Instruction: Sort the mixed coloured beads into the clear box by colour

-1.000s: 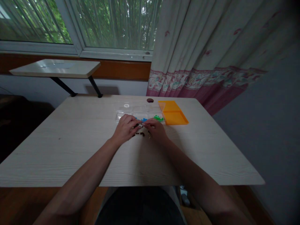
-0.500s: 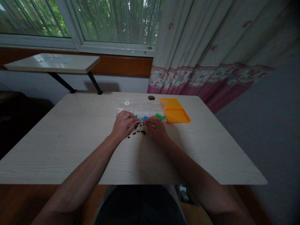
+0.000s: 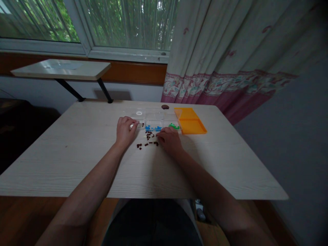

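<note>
My left hand (image 3: 126, 129) is over the left compartment of a clear plastic box (image 3: 154, 116), its thumb and fingertips pinched together. Whatever they hold is too small to name. A few dark brown bits lie in that compartment. Blue pieces (image 3: 153, 128) fill part of the middle compartment, green pieces (image 3: 174, 126) the right one. In front of the box, small dark brown pieces (image 3: 149, 135) are scattered on the table. My right hand (image 3: 169, 139) rests at their right side with fingers curled closed; what is in them, if anything, is hidden.
An orange box (image 3: 192, 122), opened flat, lies right of the clear box. A raised shelf (image 3: 61, 70) on black legs stands at the back left. Behind the table (image 3: 89, 153), a curtain (image 3: 217, 82) hangs beside the window. A round hole (image 3: 165, 107) is near the back edge.
My left hand has moved left, from the brown pieces to the box's left compartment, uncovering more brown pieces. My right hand has stayed nearly in place.
</note>
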`<act>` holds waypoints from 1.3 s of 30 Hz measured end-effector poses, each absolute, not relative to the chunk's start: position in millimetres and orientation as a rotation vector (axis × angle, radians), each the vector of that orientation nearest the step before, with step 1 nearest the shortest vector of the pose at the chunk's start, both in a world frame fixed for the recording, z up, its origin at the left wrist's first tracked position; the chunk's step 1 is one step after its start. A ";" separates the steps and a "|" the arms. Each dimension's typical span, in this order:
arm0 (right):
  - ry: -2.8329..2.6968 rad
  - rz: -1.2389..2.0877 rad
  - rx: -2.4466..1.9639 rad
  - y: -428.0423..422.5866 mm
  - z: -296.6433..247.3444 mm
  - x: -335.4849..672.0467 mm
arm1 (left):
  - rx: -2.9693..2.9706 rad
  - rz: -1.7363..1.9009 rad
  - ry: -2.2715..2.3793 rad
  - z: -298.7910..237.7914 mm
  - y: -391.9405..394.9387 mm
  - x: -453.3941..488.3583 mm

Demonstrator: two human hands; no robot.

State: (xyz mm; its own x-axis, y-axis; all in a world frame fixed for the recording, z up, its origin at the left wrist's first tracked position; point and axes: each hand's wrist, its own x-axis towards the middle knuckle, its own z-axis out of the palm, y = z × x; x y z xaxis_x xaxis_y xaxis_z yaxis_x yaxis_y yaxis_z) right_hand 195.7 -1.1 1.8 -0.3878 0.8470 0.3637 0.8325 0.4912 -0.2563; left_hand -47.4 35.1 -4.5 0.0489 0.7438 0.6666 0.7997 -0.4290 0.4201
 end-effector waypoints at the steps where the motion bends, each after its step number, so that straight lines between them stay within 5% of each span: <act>1: -2.299 0.033 -1.387 -1.6 3.0 195.0 | -2.218 -1.345 -1.656 -5.7 36.2 -48.4; 29: -2.003 0.161 -1.302 11.9 -6.2 200.8 | -2.209 -1.253 -1.746 -17.8 45.8 -58.6; 39: -1.705 0.567 -1.215 11.9 -2.3 198.0 | -2.405 -1.306 -1.424 2.2 26.3 -40.2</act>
State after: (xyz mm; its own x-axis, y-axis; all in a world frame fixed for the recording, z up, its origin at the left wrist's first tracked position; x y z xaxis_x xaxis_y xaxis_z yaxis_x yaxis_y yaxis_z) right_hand 198.0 11.9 -2.3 -0.0727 0.9044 0.4204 0.4721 0.4024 -0.7843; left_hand -40.2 26.3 2.2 0.2161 0.6954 0.6854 0.7429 -0.5727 0.3467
